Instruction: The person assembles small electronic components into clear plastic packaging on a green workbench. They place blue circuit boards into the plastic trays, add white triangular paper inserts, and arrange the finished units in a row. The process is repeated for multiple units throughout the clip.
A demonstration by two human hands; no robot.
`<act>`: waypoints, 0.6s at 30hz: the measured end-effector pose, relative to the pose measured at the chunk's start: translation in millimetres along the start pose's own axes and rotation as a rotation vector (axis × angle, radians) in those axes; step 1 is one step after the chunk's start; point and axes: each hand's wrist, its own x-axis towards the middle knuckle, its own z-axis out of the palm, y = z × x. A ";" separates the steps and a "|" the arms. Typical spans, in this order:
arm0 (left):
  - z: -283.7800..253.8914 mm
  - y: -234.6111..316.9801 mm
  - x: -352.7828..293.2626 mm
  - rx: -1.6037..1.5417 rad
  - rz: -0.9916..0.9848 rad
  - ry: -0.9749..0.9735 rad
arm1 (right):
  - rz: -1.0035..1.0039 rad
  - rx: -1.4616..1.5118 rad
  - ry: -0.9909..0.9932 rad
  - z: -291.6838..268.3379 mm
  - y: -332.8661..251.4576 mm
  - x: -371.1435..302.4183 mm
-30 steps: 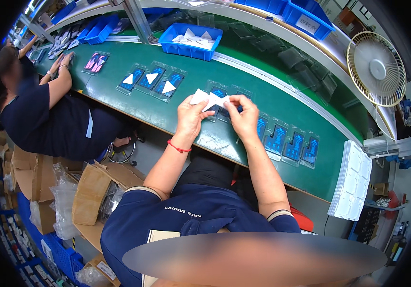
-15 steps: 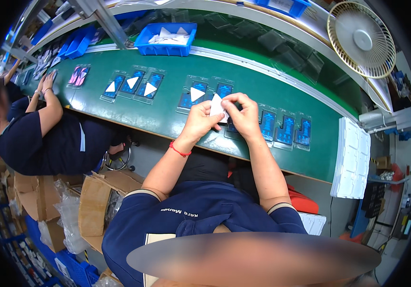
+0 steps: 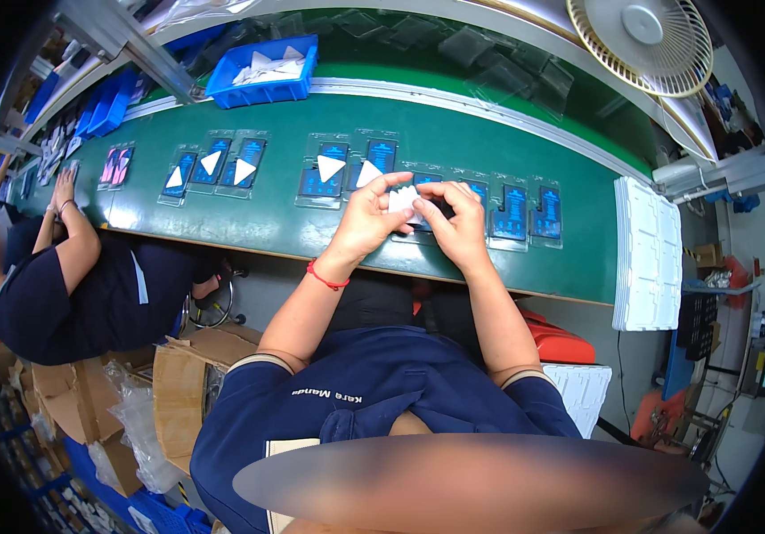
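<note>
A small stack of white triangular pieces (image 3: 406,204) is gripped in my left hand (image 3: 362,222), its fingers closed round one side. My right hand (image 3: 461,227) pinches the other side, thumb on the stack's face. Just beyond my left hand, one white triangle (image 3: 368,173) lies on a flat blue-and-black battery-like piece (image 3: 382,157) in a clear plastic tray. Left of that, another such triangle (image 3: 331,167) rests on a similar piece. To the right of my hands lie blue-and-black pieces (image 3: 509,214) with no triangle on top; some are partly hidden by my hands.
A blue bin (image 3: 267,93) of white triangles stands at the bench's back. Several triangle-topped pieces (image 3: 244,165) and a pink-and-black set (image 3: 115,166) lie leftward. White trays (image 3: 648,258) are stacked at the right end, near a fan (image 3: 642,40). A co-worker (image 3: 71,267) sits left.
A white triangle now shows on the second piece of the middle pair, bare before. The stack has tilted between my hands, and the whole view has shifted slightly.
</note>
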 end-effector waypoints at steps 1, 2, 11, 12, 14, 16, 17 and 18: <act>6.5 0.1 -0.7 -0.018 0.001 -0.035 | 0.004 0.058 -0.028 0.1 5.1 1.3; 11.7 0.6 -1.8 -0.036 0.003 -0.069 | 0.102 0.189 -0.021 0.7 9.5 -1.7; 20.8 -6.8 1.4 0.060 -0.044 -0.091 | 0.398 0.634 0.157 -24.1 25.9 -8.3; 23.0 -5.3 0.9 0.061 -0.045 -0.087 | 0.405 0.627 0.172 -27.3 27.1 -8.4; 24.7 -6.3 1.6 0.056 -0.044 -0.081 | 0.431 0.605 0.164 -32.4 32.3 -9.2; 22.4 -10.0 3.3 0.044 -0.040 -0.075 | 0.464 0.583 0.140 -37.1 34.4 -9.4; 21.9 -10.3 3.7 0.038 -0.046 -0.067 | 0.470 0.583 0.138 -39.1 35.3 -9.3; 21.2 -10.7 3.9 0.033 -0.052 -0.058 | 0.477 0.585 0.135 -40.6 36.0 -9.3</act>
